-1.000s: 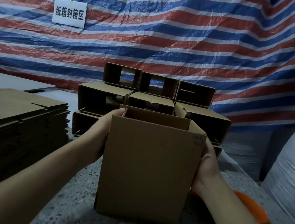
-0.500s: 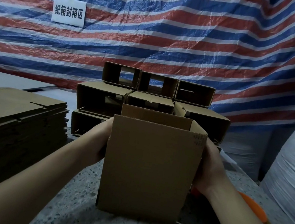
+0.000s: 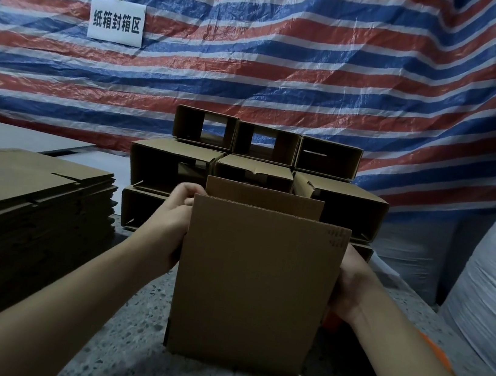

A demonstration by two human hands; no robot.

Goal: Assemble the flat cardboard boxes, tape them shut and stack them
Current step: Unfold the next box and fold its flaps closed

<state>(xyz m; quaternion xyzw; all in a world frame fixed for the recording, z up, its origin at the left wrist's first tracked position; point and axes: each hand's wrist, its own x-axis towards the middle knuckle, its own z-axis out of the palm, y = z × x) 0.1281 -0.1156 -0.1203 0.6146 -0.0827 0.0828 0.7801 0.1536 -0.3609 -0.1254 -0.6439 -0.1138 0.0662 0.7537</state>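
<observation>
Cardboard box [image 3: 253, 287], brown, stands upright w/ top open at centre of the speckled tabletop [image 3: 128, 346], a hand on each side wall, prob. to keep it square while the flaps get sorted. Left hand [image 3: 171, 225] is at the box's 9 o'clock, its fingers [image 3: 187, 190] curled at the upper left corner, seemingly pinching the side flap or rim there; exact contact is hidden behind the front wall. Right hand [image 3: 349, 285] sits at 3 o'clock against the right wall; its fingers go behind the box, so can't tell if spread or curled, only that the palm looks pressed to the side. Rear flap [image 3: 264, 197] stands up at 12 o'clock, not yet folded. My read: step in hand is folding/closing, taping not begun; no tape visible. Flat blanks [image 3: 23, 213] lie stacked at 9 o'clock, within reach for the next pick; too many layers to count. Finished stack [image 3: 261, 173] sits at 12 o'clock against the striped tarp [image 3: 320, 70], approx. 3 tiers: 3 boxes on top, 3 in the middle, lower tier mostly hidden, at least 1 visible. Two white signs [image 3: 116, 21] hang on the tarp at 10–11 o'clock. One orange object [image 3: 436, 354] peeks out at 4 o'clock, under the right forearm.
</observation>
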